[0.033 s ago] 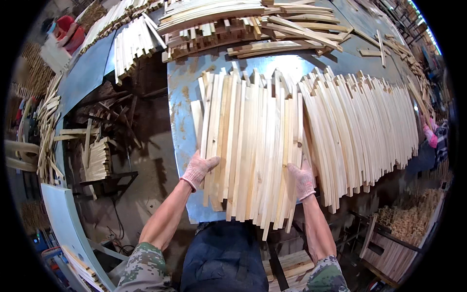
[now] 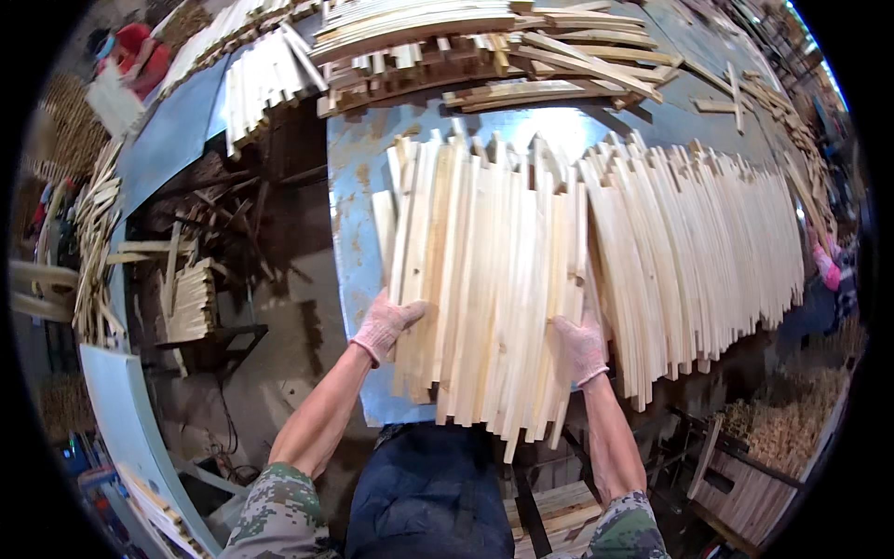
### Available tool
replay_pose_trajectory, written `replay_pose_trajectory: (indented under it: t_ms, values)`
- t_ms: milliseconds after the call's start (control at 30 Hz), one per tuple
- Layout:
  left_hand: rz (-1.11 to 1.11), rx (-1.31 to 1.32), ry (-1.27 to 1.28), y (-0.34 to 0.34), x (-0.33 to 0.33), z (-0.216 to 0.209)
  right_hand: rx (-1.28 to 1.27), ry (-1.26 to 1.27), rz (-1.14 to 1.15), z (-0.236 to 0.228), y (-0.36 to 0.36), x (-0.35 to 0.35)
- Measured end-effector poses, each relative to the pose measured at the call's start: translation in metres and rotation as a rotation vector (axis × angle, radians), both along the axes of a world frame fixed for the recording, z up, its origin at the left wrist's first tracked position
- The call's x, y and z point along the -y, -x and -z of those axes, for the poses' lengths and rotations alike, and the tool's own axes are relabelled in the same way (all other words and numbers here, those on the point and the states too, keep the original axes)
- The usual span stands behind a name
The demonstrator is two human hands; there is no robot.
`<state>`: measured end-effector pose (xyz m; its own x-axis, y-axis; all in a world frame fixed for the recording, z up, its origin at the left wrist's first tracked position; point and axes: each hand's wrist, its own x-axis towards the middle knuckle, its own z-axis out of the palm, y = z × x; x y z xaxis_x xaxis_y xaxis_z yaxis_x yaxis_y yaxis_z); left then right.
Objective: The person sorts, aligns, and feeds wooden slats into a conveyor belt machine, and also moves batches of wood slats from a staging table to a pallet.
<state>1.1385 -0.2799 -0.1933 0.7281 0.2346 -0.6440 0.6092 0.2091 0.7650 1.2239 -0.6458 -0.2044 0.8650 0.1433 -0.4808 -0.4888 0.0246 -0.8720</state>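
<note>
A wide bundle of pale wooden strips [image 2: 484, 289] lies side by side before me, the near ends uneven and jutting past the table edge. My left hand [image 2: 386, 324], in a pinkish knit glove, grips the bundle's left side with the thumb on top. On its right side my right hand [image 2: 583, 347], gloved alike, presses in with the thumb over the outer strips. The fingers of both hands are partly hidden beneath or behind the wood. Just right of that hand, a second row of strips [image 2: 698, 261] fans across the blue-grey table [image 2: 349, 233].
Stacked strips [image 2: 410, 56] and loose battens [image 2: 591, 65] cover the table's far side. A blue panel [image 2: 116, 401] stands at the lower left. Beyond a gap, a metal stand [image 2: 223, 335] carries short wood. One person in red [image 2: 140, 61] is far left; a pink-gloved hand [image 2: 825, 265] shows at right.
The view has shifted slightly, so the scene appears a little further right. Both hands keep their hold on the bundle, with no clear movement against it.
</note>
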Motion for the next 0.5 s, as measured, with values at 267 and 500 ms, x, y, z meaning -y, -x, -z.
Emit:
replay_pose_trajectory:
  t_ms: [267, 500]
  values:
    - [0.04, -0.022, -0.04, 0.048, 0.016, -0.038, -0.104, -0.092, -0.009, -0.051, 0.033, 0.008]
    - [-0.136, 0.041, -0.181, 0.139, 0.008, -0.094, 0.076, -0.175, -0.16, -0.086, 0.074, -0.009]
